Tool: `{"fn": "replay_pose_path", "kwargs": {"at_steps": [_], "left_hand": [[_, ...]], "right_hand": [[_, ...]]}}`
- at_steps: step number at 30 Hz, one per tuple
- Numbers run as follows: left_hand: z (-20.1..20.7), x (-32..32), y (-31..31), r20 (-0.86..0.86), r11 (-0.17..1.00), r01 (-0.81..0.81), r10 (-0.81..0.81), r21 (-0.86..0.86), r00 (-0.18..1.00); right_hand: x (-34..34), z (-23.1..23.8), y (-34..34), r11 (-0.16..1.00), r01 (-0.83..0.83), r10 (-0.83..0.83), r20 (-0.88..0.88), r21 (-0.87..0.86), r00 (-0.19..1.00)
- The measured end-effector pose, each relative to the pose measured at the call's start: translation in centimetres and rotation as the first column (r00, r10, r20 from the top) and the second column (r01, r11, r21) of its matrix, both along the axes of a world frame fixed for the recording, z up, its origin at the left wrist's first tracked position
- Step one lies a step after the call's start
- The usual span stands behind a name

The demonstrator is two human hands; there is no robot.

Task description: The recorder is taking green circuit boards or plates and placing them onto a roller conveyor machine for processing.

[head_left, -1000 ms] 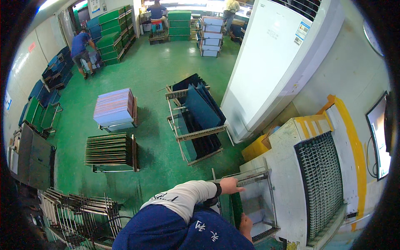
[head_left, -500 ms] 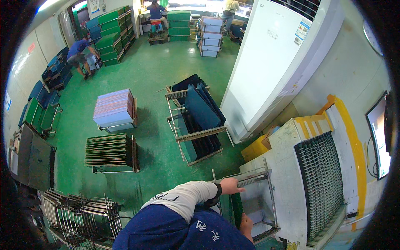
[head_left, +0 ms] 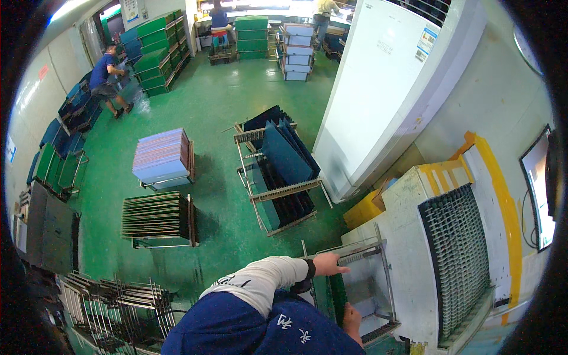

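Observation:
A metal rack (head_left: pixel 389 284) with toothed bars stands at the lower right, beside the large white machine housing. Inside its left side stand thin dark-green panels (head_left: pixel 338 296), close together on edge. My left hand (head_left: pixel 329 264) is closed at the far end of these panels, by the toothed bar, its thumb pointing right. At the near end my right hand (head_left: pixel 352 324) is closed around the edge of a green panel, its fingers partly hidden. The rack's right part shows a pale grey inner surface.
A rack of dark-blue panels (head_left: pixel 288 154) stands ahead, with two panel stacks (head_left: pixel 160 157) to its left. Bare metal racks (head_left: pixel 115 310) crowd the lower left. A tall white cabinet (head_left: pixel 378 89) and a roller-filled machine opening (head_left: pixel 458 260) flank the right. A co-worker (head_left: pixel 106 80) stands far left.
The co-worker at the far left has straightened from bending and moved slightly left. My hands and the green panels stay almost in place.

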State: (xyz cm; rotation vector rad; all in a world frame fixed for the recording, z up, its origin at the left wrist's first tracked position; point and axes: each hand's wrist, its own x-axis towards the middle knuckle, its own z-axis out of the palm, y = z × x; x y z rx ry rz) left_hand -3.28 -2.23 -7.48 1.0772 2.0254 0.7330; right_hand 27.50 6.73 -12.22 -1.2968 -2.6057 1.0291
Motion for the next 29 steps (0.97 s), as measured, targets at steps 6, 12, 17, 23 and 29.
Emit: {"fn": "replay_pose_path", "kwargs": {"at_steps": [6,12,17,23,29], "left_hand": [[-3.6,-0.8,-0.7,0.11,0.981,0.004,-0.026,0.195,0.994],[-2.3,-1.0,-1.3,0.155,0.993,0.067,-0.081,0.096,0.985],[-3.0,-1.1,-1.8,0.15,0.986,0.037,-0.062,0.162,0.987],[-3.8,-1.2,-1.9,0.142,0.987,0.079,-0.099,0.139,0.985],[-3.8,-1.2,-2.2,0.163,0.993,0.091,-0.103,0.08,0.981]], "right_hand": [[-0.7,1.4,0.0,0.984,0.084,-0.063,0.128,-0.16,0.99],[0.3,-0.3,0.4,1.0,-0.017,0.017,0.032,0.0,0.999],[-0.2,0.6,-0.5,0.998,-0.039,0.036,-0.053,-0.04,0.998],[0.5,-0.7,0.1,0.999,-0.047,0.047,-0.052,-0.006,0.998],[1.1,-0.4,0.3,0.978,-0.202,0.208,0.135,-0.053,0.969]]}}
